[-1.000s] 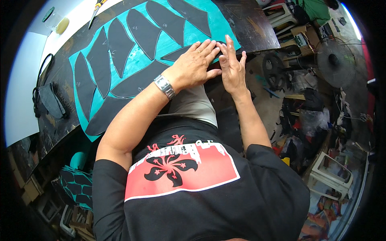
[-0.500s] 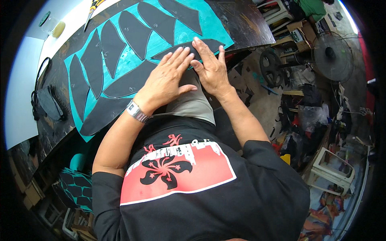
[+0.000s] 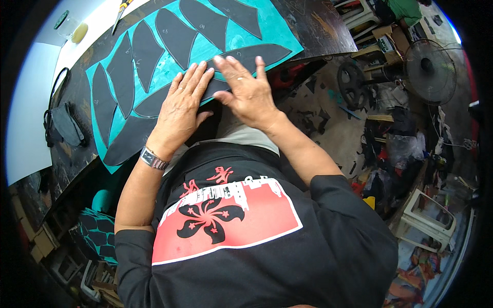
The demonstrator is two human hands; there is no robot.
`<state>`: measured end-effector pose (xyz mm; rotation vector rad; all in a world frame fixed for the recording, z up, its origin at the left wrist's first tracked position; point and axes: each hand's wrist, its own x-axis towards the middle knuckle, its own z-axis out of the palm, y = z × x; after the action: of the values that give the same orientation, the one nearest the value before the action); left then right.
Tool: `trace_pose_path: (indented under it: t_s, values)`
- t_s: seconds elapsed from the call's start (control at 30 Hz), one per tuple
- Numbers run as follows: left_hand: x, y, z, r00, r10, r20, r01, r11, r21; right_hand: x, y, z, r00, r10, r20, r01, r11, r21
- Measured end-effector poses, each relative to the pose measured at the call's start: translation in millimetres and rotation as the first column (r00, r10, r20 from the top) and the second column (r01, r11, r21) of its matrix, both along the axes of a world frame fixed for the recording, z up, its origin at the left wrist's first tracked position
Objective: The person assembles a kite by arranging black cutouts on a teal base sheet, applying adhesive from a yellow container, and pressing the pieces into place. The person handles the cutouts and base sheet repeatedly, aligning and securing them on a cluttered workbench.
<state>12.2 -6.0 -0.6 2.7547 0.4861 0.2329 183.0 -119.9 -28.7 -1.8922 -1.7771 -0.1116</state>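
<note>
Both hands flat, fingers spread, gripping nothing: left hand [image 3: 181, 107] and right hand [image 3: 245, 88] press a dark leaf-shaped piece [image 3: 241, 55] onto the teal sheet [image 3: 215, 43]. Sheet lies at the near edge of the dark workbench [image 3: 318, 31], other dark pieces on it.

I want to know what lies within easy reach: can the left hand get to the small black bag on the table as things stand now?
Probably yes. The left hand lies flat on the teal sheet, and the black bag sits farther to the left on the dark table. Only flat black pieces lie between them, nothing upright.
</note>
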Motion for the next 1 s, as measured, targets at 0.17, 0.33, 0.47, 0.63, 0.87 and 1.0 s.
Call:
trace_pose_path:
  t_s: [0.17, 0.33, 0.47, 0.63, 0.87, 1.0]
  values:
    - [-6, 5, -3, 0.999, -0.014, 0.029, 0.014, 1.0, -0.003, 45, -24, -4, 0.948, -0.263, 0.178, 0.269, 0.963, -0.009]
    - [-8, 13, -5, 0.994, -0.069, 0.09, 0.069, 0.998, 0.001, 97, -38, -1, 0.837, -0.419, 0.352, 0.438, 0.899, 0.028]
    - [-45, 29, 12, 0.88, -0.045, 0.473, 0.131, 0.98, -0.152, 94, -22, 27, 0.914, -0.404, 0.029, 0.381, 0.882, 0.278]
    - [-156, 80, 24, 0.57, 0.42, 0.706, -0.491, 0.863, -0.116, 8, 35, 69, 0.807, 0.068, -0.587, 0.177, 0.919, 0.351]
    - [-269, 120, -12, -0.067, 0.826, 0.56, -0.378, 0.499, -0.78, -199, 189, 73, 0.58, 0.643, -0.499, -0.565, 0.76, 0.322]
    - [-272, 119, -23, -0.026, 0.859, 0.511, -0.317, 0.477, -0.82, -287, 261, 69, 0.743, 0.553, -0.376, -0.546, 0.827, 0.136]
